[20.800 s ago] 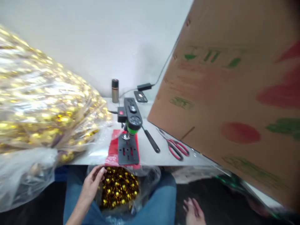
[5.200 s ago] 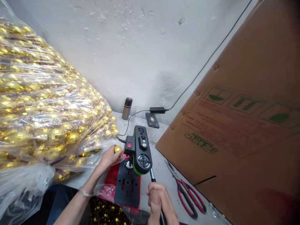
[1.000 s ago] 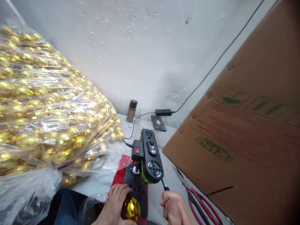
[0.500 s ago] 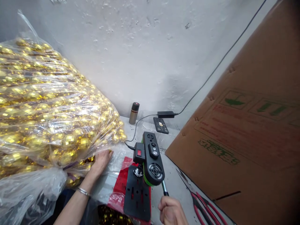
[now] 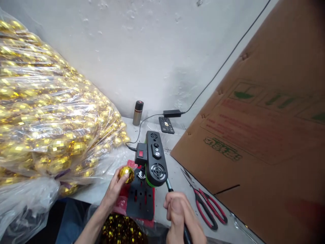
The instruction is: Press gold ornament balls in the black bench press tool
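Between the fingers of my left hand [image 5: 115,188] is a shiny gold faceted ball [image 5: 126,174], held just left of a small black machine [image 5: 156,159]. The machine has round vents, buttons and a red switch, and stands on a slotted black base plate [image 5: 140,200]. My right hand [image 5: 181,215] is wrapped round a lever with a black grip [image 5: 187,234] and a metal rod, at the machine's right front. Under the plate lies a red plastic sheet [image 5: 121,204]. A big clear bag of gold balls [image 5: 58,115] fills the left side.
Red-handled scissors [image 5: 209,206] lie right of the machine, beside a large cardboard box [image 5: 254,135]. Behind stand a small bottle [image 5: 137,113], a phone [image 5: 166,125] and a black power adapter [image 5: 172,113] with its cable. More gold pieces [image 5: 122,228] sit below the table's front edge.
My left hand has come away from the bag to the machine with a gold ball in it. My right hand still grips the lever. The camera view has shifted.
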A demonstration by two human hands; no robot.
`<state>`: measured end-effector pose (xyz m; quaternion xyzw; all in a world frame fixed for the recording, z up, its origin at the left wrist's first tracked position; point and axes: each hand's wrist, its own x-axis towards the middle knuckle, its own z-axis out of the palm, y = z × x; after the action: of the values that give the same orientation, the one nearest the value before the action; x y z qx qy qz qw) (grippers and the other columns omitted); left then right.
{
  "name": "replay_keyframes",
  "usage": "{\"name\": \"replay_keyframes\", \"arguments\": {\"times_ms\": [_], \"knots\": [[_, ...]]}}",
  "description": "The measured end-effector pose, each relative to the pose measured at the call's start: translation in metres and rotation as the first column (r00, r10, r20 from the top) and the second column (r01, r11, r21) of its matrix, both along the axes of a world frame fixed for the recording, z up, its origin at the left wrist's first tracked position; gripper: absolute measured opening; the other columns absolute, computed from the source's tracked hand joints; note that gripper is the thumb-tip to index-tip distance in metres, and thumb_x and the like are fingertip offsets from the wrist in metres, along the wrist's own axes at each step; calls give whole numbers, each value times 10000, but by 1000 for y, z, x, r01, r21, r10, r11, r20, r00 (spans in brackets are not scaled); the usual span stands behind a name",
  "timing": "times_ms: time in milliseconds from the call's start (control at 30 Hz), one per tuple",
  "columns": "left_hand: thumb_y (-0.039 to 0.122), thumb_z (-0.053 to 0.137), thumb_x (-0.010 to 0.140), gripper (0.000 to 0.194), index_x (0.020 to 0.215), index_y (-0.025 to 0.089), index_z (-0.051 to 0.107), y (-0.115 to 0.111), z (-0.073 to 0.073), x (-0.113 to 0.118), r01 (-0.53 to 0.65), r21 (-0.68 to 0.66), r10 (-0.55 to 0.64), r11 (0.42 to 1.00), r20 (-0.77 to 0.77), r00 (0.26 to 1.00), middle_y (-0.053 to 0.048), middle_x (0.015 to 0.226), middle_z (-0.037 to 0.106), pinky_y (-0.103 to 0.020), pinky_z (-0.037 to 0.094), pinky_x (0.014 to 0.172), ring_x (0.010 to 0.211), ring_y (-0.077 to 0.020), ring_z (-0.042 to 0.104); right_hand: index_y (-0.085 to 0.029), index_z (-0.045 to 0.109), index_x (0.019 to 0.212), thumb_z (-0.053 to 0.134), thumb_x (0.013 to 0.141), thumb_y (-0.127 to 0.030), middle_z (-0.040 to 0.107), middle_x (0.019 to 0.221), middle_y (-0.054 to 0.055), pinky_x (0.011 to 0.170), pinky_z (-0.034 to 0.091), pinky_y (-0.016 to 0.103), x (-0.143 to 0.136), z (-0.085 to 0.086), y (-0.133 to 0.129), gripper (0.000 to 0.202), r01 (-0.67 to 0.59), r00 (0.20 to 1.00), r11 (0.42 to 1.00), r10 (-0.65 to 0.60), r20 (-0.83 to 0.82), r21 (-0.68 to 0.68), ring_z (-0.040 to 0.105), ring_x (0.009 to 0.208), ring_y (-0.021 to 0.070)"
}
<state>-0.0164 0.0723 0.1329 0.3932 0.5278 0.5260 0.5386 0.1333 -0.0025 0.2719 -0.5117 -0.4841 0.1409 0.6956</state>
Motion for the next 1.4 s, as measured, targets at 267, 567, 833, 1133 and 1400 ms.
{"name": "replay_keyframes", "arguments": {"times_ms": [267,567,833,1133,1400], "knots": [[569,669,878,571,1328,224,603,-26,-26,28,115,108,-55,988,-446,893,-145,1328,728,-545,532,1063,1204,-357,701,-210,507,745,486,1081,-212,490,703,-37,610,325,277,2,-7,-3,337,-29,999,1000,29,22,6,457,605,85],[381,699,916,493,1376,216,631,-39,-29,31,347,268,-103,899,-641,761,-166,1282,756,-523,609,1002,1161,-358,727,-212,493,730,476,1072,-162,463,702,-39,630,355,258,2,-11,-5,346,-55,998,998,54,18,41,461,631,92],[502,703,889,562,1362,203,641,-28,-28,26,251,187,-115,950,-538,835,-179,1345,735,-569,541,1093,1250,-386,685,-205,507,727,478,1061,-131,481,699,-31,628,371,259,3,-11,-5,343,-52,998,997,50,43,53,466,628,93],[657,683,858,712,1413,215,621,-20,-22,3,249,24,-229,968,-317,920,-143,1417,711,-511,492,1147,1352,-381,627,-209,498,749,472,1054,-102,497,697,-29,573,340,270,5,-8,-1,324,-65,996,995,60,68,74,467,583,89],[425,760,835,524,1313,220,695,-21,-16,21,370,169,-194,913,-617,762,-167,1311,746,-565,500,1099,1240,-396,663,-206,528,739,481,1064,-148,512,702,-24,576,356,266,8,-12,-3,334,-77,994,996,73,78,50,486,590,94]]}}
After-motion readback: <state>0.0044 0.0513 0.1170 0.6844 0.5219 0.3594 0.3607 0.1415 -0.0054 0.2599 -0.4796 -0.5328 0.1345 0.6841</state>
